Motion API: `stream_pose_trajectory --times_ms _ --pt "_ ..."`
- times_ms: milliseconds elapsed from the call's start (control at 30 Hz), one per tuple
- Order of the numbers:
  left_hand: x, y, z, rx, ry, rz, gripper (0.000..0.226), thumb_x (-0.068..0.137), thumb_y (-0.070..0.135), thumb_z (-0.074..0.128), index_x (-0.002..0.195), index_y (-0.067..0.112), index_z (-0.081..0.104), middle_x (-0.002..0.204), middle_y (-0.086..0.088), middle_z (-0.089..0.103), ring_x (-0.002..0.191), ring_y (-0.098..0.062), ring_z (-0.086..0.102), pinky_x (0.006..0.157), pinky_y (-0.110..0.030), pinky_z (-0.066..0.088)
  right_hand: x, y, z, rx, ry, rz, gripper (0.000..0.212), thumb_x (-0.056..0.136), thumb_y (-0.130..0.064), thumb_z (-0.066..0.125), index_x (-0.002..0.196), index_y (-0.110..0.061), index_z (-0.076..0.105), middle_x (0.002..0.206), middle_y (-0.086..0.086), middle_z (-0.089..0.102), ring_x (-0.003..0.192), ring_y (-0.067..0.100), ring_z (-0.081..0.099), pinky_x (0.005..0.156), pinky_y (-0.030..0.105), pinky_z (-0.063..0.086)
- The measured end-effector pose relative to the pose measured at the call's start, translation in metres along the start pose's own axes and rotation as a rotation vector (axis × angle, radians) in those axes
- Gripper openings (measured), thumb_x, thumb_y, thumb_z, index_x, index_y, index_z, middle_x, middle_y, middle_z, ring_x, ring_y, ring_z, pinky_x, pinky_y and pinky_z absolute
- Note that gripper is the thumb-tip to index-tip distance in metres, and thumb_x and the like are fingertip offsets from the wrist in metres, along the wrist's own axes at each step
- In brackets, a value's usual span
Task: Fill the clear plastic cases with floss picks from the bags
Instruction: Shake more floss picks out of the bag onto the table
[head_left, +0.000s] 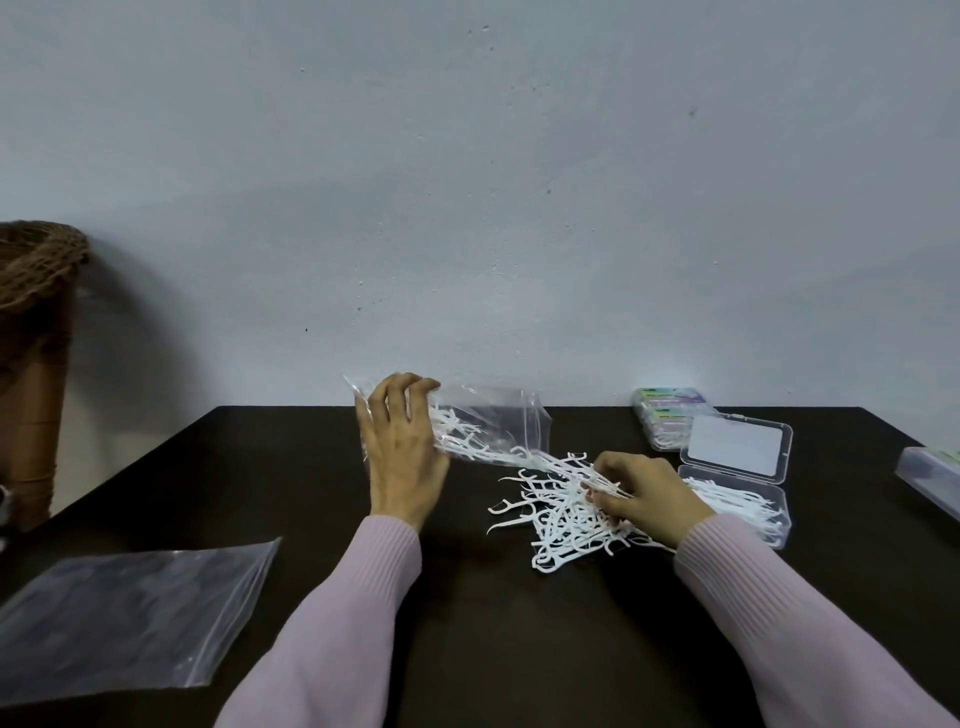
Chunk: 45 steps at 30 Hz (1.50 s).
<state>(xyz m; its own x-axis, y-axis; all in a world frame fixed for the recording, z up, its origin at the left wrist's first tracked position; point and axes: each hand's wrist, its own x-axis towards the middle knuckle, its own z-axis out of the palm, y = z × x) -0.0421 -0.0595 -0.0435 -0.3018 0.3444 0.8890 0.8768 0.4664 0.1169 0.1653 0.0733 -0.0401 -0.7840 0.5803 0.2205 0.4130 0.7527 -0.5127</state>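
Pink ribbed sleeves (332, 613) reach up from the bottom of the frame across a dark tabletop (467, 623). At the lower left lies a flat, empty-looking clear zip bag (130, 613). The left hand (402, 441), just left of centre, grips the closed end of a second clear bag (493, 421) and holds it tilted, fingers curled over the plastic; thin white floss picks trail from its open mouth. They run down into a loose, tangled heap of floss picks (561, 519) on the tabletop at the middle of the frame, each a slim white stick with a small forked head. The right hand (644, 493) rests on the heap's right side, fingers curled around a bunch of picks. Just right of that hand sits an open clear case (737, 467), lid raised, with picks laid in its tray. Behind it are two closed, filled cases (667, 413), and another case (935, 478) shows at the right edge. A wicker basket (36, 265) stands at the left edge.
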Motion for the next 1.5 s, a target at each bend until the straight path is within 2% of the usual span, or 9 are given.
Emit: stream_pose_trajectory --times_ms 233,333,467,600,867,1067,1267,1367,1500 --pt "0.003 -0.003 -0.004 -0.03 -0.015 -0.046 0.075 0.051 -0.008 0.075 0.114 0.016 0.041 0.114 -0.014 0.052 0.116 -0.026 0.035 0.101 -0.061 0.035 0.001 0.006 0.001 -0.051 -0.004 -0.005 0.022 0.083 -0.018 0.066 0.103 -0.019 0.058 0.092 -0.008 0.053 0.066 -0.008 0.04 0.056 0.008 0.03" --pt "0.004 -0.005 -0.004 -0.023 -0.001 -0.059 0.076 0.051 -0.009 0.073 0.115 0.016 0.041 0.115 -0.014 0.052 0.117 -0.026 0.035 0.101 -0.061 0.035 0.002 0.005 0.0 -0.038 0.009 -0.013 0.022 0.079 -0.015 0.07 0.099 -0.019 0.06 0.093 -0.008 0.058 0.072 -0.008 0.047 0.064 0.006 0.035" --pt "0.003 -0.007 -0.004 -0.009 0.01 -0.094 0.075 0.051 -0.01 0.072 0.116 0.014 0.043 0.116 -0.015 0.052 0.117 -0.027 0.035 0.099 -0.061 0.037 0.001 0.005 0.0 -0.023 0.005 0.004 0.024 0.077 -0.019 0.073 0.092 -0.027 0.057 0.098 -0.005 0.063 0.087 0.005 0.058 0.081 0.023 0.049" --pt "0.002 -0.005 -0.002 -0.032 0.015 -0.123 0.071 0.05 -0.009 0.072 0.114 0.011 0.048 0.115 -0.015 0.051 0.116 -0.027 0.034 0.098 -0.061 0.038 0.0 0.005 0.0 -0.058 0.04 -0.035 0.024 0.077 -0.026 0.073 0.096 -0.027 0.058 0.102 -0.01 0.058 0.1 0.007 0.054 0.091 0.029 0.046" --pt "0.002 0.0 -0.003 -0.18 0.031 -0.176 0.067 0.052 0.003 0.075 0.115 0.008 0.051 0.117 -0.014 0.05 0.115 -0.024 0.032 0.1 -0.045 0.037 -0.002 -0.006 0.0 0.122 0.17 -0.224 0.015 0.085 -0.013 0.063 0.093 -0.024 0.058 0.098 -0.006 0.061 0.091 0.004 0.058 0.078 0.006 0.041" --pt "-0.001 0.008 -0.001 -0.157 -0.037 -0.024 0.074 0.052 0.015 0.085 0.114 0.01 0.047 0.115 -0.012 0.051 0.116 -0.025 0.034 0.1 -0.047 0.042 -0.005 -0.016 -0.004 0.332 0.398 -0.227 0.012 0.086 -0.002 0.058 0.085 -0.015 0.056 0.078 -0.003 0.059 0.072 0.011 0.056 0.065 0.011 0.044" --pt "-0.006 0.016 0.002 -0.11 -0.094 0.074 0.078 0.053 0.029 0.087 0.113 0.015 0.039 0.113 -0.012 0.053 0.118 -0.028 0.041 0.101 -0.054 0.04 -0.005 -0.017 -0.002 0.318 0.282 -0.173 0.005 0.088 -0.019 0.058 0.085 -0.023 0.057 0.096 0.0 0.049 0.086 0.009 0.054 0.074 0.011 0.047" --pt "-0.006 0.018 0.001 -0.124 -0.078 0.078 0.079 0.053 0.028 0.086 0.114 0.016 0.038 0.114 -0.012 0.053 0.118 -0.025 0.039 0.101 -0.055 0.04 -0.004 -0.015 0.0 0.405 0.173 -0.086 0.009 0.09 -0.024 0.054 0.091 -0.031 0.06 0.108 0.002 0.045 0.098 0.012 0.054 0.082 0.023 0.051" --pt "-0.006 0.024 -0.001 -0.136 -0.044 0.097 0.08 0.051 0.033 0.087 0.113 0.015 0.039 0.115 -0.01 0.05 0.115 -0.023 0.039 0.099 -0.055 0.042 -0.005 -0.021 0.002 0.785 -0.007 -0.043 0.021 0.094 -0.02 0.047 0.109 -0.023 0.061 0.12 0.005 0.053 0.089 0.013 0.063 0.063 0.027 0.056"
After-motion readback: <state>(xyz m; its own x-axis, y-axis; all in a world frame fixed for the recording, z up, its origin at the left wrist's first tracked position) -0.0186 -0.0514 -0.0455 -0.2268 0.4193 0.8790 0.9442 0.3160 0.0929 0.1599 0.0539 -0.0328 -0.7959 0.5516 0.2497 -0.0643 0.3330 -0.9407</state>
